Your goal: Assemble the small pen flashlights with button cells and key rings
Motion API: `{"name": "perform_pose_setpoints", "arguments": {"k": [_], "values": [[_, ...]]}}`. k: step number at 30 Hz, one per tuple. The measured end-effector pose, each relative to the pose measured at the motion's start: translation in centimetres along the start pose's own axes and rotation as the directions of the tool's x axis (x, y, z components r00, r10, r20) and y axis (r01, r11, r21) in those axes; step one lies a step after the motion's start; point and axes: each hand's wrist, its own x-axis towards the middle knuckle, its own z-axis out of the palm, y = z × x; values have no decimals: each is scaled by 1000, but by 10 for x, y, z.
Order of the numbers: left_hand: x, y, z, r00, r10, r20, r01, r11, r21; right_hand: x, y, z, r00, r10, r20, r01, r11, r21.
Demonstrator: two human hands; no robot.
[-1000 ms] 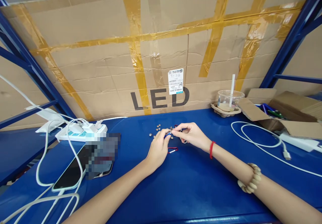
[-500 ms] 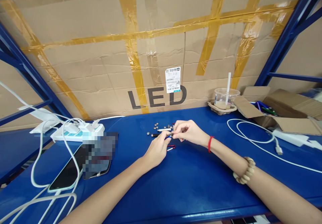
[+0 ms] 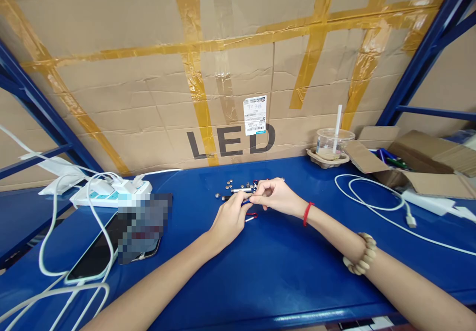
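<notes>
My left hand is closed in a pinch on a small blue and metal piece, which the fingers mostly cover. Against it, the fingertips of my right hand are pinched together; what they hold, if anything, is hidden. Just beyond the hands lie a silver tube and a dark tube, the latter partly behind my left hand. Several small round metal pieces are scattered near them. A red carabiner rests on the table under my hands, partly covered.
On the left of the blue table are a white power strip, phones and looped white cables. A lidded cup with a straw, an opened cardboard box and a white cable occupy the right. A large carton stands behind.
Both hands stay together at nearly the same spot. My right fingertips have shifted slightly left, and the blue piece shows less. The whole view has moved a little.
</notes>
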Motion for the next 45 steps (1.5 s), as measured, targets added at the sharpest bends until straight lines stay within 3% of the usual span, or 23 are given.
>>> {"name": "perform_pose_setpoints", "arguments": {"k": [14,28,45], "values": [[1,1,0,1000,-13,-20,13,999,31,2,1,-4,994,100,35,-102,994,48],[1,2,0,999,-46,-12,46,999,-18,5,8,-1,992,107,65,-108,994,21],[0,2,0,999,-38,-13,39,998,55,3,7,3,994,85,68,-87,996,20]]}}
